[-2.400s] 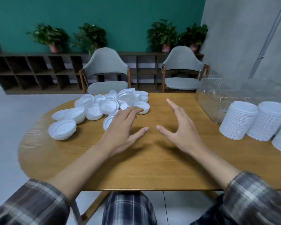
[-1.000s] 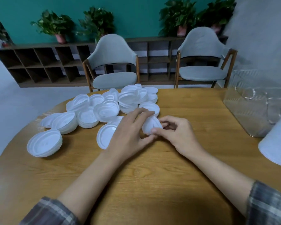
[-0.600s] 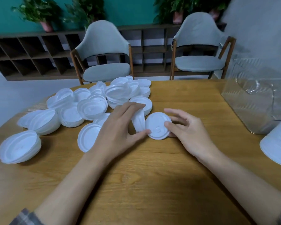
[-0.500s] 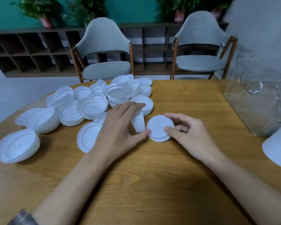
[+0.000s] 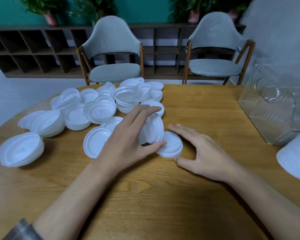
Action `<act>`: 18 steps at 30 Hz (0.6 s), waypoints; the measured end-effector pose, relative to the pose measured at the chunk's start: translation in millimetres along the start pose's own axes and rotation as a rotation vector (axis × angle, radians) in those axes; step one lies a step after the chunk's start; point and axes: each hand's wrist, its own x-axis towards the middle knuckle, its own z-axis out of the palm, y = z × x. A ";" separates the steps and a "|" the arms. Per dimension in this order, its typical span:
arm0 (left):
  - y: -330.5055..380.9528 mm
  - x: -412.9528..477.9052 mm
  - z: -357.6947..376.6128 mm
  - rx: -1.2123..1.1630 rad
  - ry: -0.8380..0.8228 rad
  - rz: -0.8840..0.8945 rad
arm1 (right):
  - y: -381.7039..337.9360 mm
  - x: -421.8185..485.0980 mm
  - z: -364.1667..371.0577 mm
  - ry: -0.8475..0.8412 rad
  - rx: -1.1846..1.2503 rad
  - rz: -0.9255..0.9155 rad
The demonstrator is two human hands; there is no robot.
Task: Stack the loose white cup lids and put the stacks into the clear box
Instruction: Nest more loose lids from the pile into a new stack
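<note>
**Two lids being paired at mid-table: new stack at its first join**

Nearest is the wood table [image 5: 145, 196]. The L hand [image 5: 128, 141] pinches a tilted lid [image 5: 152, 130], fingers over the top rim, thumb at the low rim. That lid stands almost on edge. Its low edge meets or overlaps a flat lid [image 5: 171, 145] lying on the wood just to the R. The R hand [image 5: 204, 153] brackets the flat lid w/ fingers fairly straight and spread wide, thumb by the near rim, forefinger by the far rim. Can't tell if they actually press it.

Step, as I read it: starting a fresh stack, w/ the flat lid as base and the tilted lid as 2nd piece. The next move prob. calls for the L hand to tip its lid down square over the base, same way up, rims lined up so it nests. Meanwhile the R hand would keep the base from sliding. It's thin, light plastic, so a soft press should do.

Further out on the L is a single lid [image 5: 95, 142] lying flat, w/ a short stack [image 5: 20, 151] near the table edge. Behind them is the loose pile [image 5: 102, 104], lids at all angles, some part-nested. Most of the job looks undone.

On the R, a tall finished stack [image 5: 295, 158] sits at the frame edge, outside the clear box [image 5: 274, 108]. The box is at the table's far R, its contents hard to read thru the ribbed walls.

Beyond the table are two grey chairs [image 5: 114, 54], a dark shelf unit [image 5: 33, 49] and pot plants [image 5: 46, 7].
</note>
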 end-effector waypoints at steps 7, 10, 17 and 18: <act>7.3 -4.8 5.2 -0.068 -0.003 -0.085 | 13.2 -7.4 -4.3 0.055 -0.077 -0.007; 12.0 -5.7 8.3 -0.132 -0.037 -0.120 | 13.0 -10.1 -7.0 0.026 -0.064 -0.029; 11.7 -7.3 13.6 -0.123 -0.191 -0.169 | 16.4 -12.0 -7.0 0.092 0.020 -0.034; 12.2 -7.2 14.9 -0.112 -0.221 -0.161 | 16.6 -12.3 -5.3 0.113 0.035 -0.032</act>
